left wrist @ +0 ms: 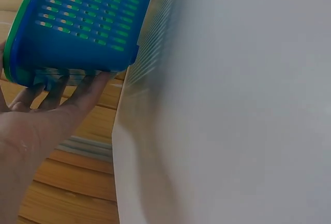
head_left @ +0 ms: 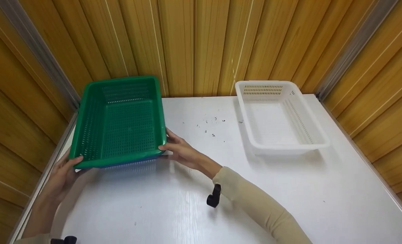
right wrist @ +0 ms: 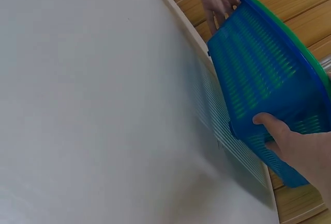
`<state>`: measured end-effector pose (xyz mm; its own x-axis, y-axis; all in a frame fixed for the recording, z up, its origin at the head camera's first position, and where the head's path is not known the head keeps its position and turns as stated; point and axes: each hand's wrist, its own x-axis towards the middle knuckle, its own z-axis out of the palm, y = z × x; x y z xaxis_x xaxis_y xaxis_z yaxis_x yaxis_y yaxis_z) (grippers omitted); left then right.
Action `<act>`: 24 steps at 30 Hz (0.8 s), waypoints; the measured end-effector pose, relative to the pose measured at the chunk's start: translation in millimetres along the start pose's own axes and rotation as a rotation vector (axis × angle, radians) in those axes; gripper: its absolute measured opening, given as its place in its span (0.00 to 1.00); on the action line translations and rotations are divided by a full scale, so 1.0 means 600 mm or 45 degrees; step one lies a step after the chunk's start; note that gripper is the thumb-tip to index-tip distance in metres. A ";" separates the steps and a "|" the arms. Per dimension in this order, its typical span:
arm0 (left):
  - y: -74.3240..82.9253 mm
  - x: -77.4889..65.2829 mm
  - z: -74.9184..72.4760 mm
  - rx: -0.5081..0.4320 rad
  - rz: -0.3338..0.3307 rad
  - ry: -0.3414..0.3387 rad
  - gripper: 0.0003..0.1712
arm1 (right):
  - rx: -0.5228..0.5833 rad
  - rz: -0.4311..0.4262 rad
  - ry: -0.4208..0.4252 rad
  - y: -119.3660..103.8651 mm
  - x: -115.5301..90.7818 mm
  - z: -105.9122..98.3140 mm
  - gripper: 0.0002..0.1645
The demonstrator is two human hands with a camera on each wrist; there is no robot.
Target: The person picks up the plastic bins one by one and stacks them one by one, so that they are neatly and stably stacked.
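A green plastic basket (head_left: 129,127) sits nested inside a blue basket (right wrist: 258,69), at the left of the table. My left hand (head_left: 61,174) grips the stack at its near left corner, thumb over the green rim and fingers against the blue side. At the near right corner my right hand (head_left: 184,152) holds the same stack, its thumb on the rim. Both wrist views show the blue underside with a gap above the table, so the near side at least is raised. Whether the far side touches the table is hidden.
A white plastic basket (head_left: 285,147) stands on the right of the white table (head_left: 194,203). Wood-patterned walls (head_left: 207,47) enclose the back and both sides. Small dark marks (head_left: 214,125) dot the tabletop between the baskets.
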<state>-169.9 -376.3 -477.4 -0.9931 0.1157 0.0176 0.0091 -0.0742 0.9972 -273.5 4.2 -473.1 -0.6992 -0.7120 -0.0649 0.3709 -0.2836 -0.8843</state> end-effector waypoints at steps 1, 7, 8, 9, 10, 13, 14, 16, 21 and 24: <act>0.002 0.002 0.006 0.002 0.002 0.010 0.35 | -0.010 0.000 0.003 -0.004 -0.004 -0.003 0.51; 0.012 0.008 0.051 0.040 -0.028 0.093 0.39 | -0.060 0.026 0.053 -0.023 -0.029 -0.024 0.51; 0.014 0.009 0.057 0.046 -0.032 0.099 0.39 | -0.062 0.030 0.062 -0.026 -0.033 -0.027 0.50; 0.016 0.010 0.063 0.050 -0.037 0.103 0.40 | -0.061 0.030 0.068 -0.029 -0.038 -0.030 0.50; 0.016 0.012 0.070 0.051 -0.042 0.104 0.40 | -0.063 0.027 0.069 -0.031 -0.043 -0.034 0.50; 0.018 0.020 0.087 0.037 -0.048 0.099 0.40 | -0.058 0.014 0.069 -0.037 -0.056 -0.046 0.49; 0.018 0.023 0.092 0.035 -0.051 0.095 0.40 | -0.058 0.008 0.069 -0.040 -0.060 -0.049 0.49; 0.019 0.029 0.101 0.030 -0.058 0.086 0.40 | -0.057 -0.002 0.073 -0.044 -0.067 -0.055 0.49; 0.020 0.040 0.123 0.002 -0.067 0.057 0.40 | -0.073 -0.015 0.107 -0.053 -0.086 -0.069 0.48; 0.018 0.048 0.137 -0.022 -0.071 0.037 0.41 | -0.084 -0.020 0.144 -0.057 -0.096 -0.079 0.48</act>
<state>-188.8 -292.6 -459.9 -0.9950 0.0913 -0.0404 -0.0482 -0.0852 0.9952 -274.8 85.2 -461.2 -0.7702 -0.6300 -0.0995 0.3214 -0.2486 -0.9138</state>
